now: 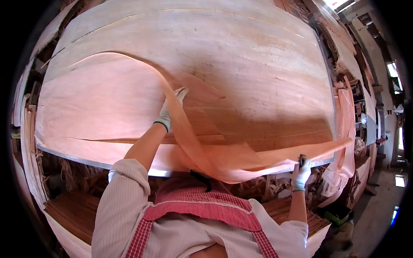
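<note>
A long, thin strip of orange-pink wood veneer (187, 129) curls up off the table and loops down past its front edge. My left hand (165, 115), in a white glove with a green cuff, reaches over the table and grips the strip, which hides part of the palm. Low on the right, my gloved right hand (302, 174) is closed around a small dark object (302, 160), too small to make out. The veneer's right end passes just above that hand. Beneath lies a pale pink veneer sheet (103, 99), covering the table's left half.
The broad table surface (258, 73) is pale wood, with a metal front edge (97, 162). Veneer scraps (344, 124) hang off its right side. Shredded scraps and stacked brown sheets (71, 210) sit below the front edge. More veneer stacks (29, 150) stand at the left.
</note>
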Action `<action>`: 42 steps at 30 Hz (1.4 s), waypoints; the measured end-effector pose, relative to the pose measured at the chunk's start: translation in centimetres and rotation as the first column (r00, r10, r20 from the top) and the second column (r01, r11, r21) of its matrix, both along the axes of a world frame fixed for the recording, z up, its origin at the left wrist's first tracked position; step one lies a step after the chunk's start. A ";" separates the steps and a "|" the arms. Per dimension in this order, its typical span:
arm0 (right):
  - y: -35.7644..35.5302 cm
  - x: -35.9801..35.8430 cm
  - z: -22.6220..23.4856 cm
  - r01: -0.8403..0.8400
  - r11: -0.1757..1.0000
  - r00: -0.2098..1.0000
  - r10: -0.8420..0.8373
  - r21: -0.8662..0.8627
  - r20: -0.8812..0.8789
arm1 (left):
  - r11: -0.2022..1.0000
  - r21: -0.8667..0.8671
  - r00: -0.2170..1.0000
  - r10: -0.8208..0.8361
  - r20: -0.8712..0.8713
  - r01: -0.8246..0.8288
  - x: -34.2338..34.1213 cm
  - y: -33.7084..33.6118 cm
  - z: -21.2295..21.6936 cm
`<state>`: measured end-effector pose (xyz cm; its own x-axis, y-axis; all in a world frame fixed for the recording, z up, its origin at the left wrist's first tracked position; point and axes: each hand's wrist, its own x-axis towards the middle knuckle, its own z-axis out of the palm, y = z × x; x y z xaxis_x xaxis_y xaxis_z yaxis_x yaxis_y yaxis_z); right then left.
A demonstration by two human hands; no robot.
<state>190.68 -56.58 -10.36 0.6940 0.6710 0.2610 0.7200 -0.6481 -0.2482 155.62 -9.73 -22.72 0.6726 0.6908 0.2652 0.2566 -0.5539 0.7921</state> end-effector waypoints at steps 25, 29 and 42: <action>15.1 -26.8 28.2 -0.638 0.370 0.762 0.429 0.675 0.485 | 0.787 0.277 0.779 0.605 -0.168 -0.551 -52.9 -24.3 15.3; 20.6 -36.7 30.3 -0.710 0.262 0.677 0.508 0.653 0.533 | 0.890 -0.399 0.642 -0.174 -0.747 -0.222 -67.5 -32.4 2.4; 24.3 -50.6 37.2 -0.737 -0.162 0.528 0.468 0.656 0.708 | 0.788 0.083 0.791 0.611 0.011 -0.610 -67.2 -20.4 17.4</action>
<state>140.04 -32.28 26.88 -0.0180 -0.0104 0.9998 0.7530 0.6577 0.0204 88.37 -30.13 -5.33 0.1221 0.9365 0.3288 0.5745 -0.3368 0.7460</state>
